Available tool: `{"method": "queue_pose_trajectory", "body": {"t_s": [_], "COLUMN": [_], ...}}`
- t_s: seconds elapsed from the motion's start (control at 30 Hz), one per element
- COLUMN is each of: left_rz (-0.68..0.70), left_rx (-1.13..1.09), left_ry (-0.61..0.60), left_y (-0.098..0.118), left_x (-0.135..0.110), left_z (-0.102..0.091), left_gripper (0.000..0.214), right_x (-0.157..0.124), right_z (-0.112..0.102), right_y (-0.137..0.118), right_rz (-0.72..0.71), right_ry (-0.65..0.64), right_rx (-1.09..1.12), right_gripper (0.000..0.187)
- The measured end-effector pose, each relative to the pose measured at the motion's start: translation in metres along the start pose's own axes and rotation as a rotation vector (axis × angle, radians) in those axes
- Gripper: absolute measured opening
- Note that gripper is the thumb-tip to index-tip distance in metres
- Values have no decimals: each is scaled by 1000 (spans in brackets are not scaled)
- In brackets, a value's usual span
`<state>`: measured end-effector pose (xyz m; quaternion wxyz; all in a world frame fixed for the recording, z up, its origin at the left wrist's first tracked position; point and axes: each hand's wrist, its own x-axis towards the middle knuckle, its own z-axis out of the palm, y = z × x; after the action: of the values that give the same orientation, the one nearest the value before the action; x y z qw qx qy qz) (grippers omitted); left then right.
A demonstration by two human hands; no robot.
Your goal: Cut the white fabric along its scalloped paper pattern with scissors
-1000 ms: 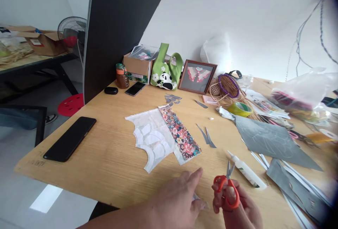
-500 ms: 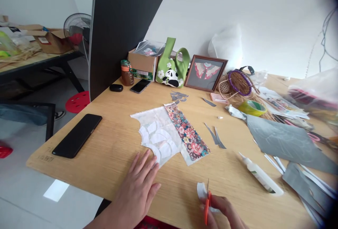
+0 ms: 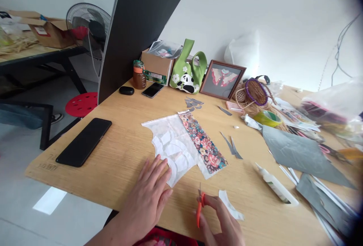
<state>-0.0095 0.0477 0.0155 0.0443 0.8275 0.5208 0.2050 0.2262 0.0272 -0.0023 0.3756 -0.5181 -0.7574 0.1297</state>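
- The right hand (image 3: 221, 219) grips orange-handled scissors (image 3: 199, 212), blades pointing away.
- A curved white cutout (image 3: 230, 206) lies just beside that hand.
- The left hand (image 3: 150, 196) lies flat on the table (image 3: 121, 185), fingers extended; its fingertips seem to touch the white sheet (image 3: 184, 174), though contact is hard to judge.
- The floral strip (image 3: 202, 142) runs along the sheet's right part.
- Glue bottle (image 3: 276, 186) and grey slivers (image 3: 234, 148) sit right of it.
- Farther back stands a green panda bag (image 3: 185, 73).
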Motion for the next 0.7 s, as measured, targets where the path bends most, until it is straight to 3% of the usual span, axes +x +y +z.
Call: {"method": "queue_pose_trajectory", "body": {"t_s": [0.13, 0.3, 0.7], "left_rz": [-8, 37, 105], "left_rx": [45, 112, 214], "left_ry": [5, -20, 3], "left_y": [-13, -24, -31], "left_x": [6, 9, 3], "left_z": [2, 12, 8], "left_gripper": [43, 47, 43], "right_x": [12, 29, 34], "right_z": [7, 17, 31], "right_y": [-13, -30, -41], "right_rz": [-135, -257, -309], "right_ry": [-134, -164, -241], "right_rx": [13, 27, 78], "right_gripper": [29, 34, 30]}}
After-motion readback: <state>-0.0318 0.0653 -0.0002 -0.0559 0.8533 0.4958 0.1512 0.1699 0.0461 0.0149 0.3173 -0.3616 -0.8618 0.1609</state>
